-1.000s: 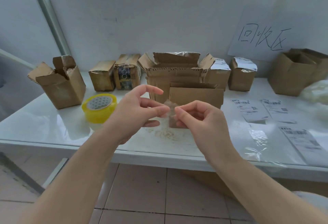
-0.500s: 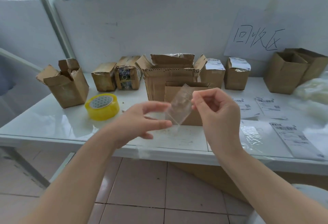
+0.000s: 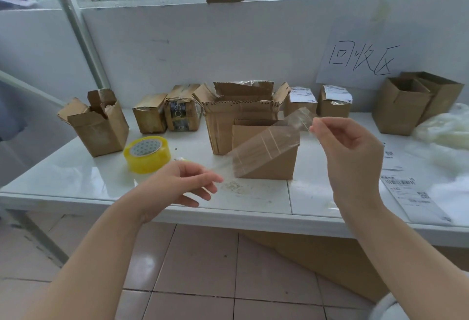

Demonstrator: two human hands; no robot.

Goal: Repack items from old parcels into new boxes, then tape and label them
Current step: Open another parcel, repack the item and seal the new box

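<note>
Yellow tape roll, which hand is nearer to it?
Left. The left hand is just right of the yellow tape roll; the right hand is far right, past the small box. Both pinch the clear tape strip.

1. The clear sticky tape strip (image 3: 264, 147) blurs at its lower end, where it meets the fingertips of the left hand (image 3: 177, 185).
2. The strip veils part of the front of the small brown cardboard box (image 3: 274, 167).
3. The print on the white paper shipping label (image 3: 411, 193) is too small to read.
4. The crumpled white plastic bag (image 3: 444, 132) runs off the right edge.
</note>
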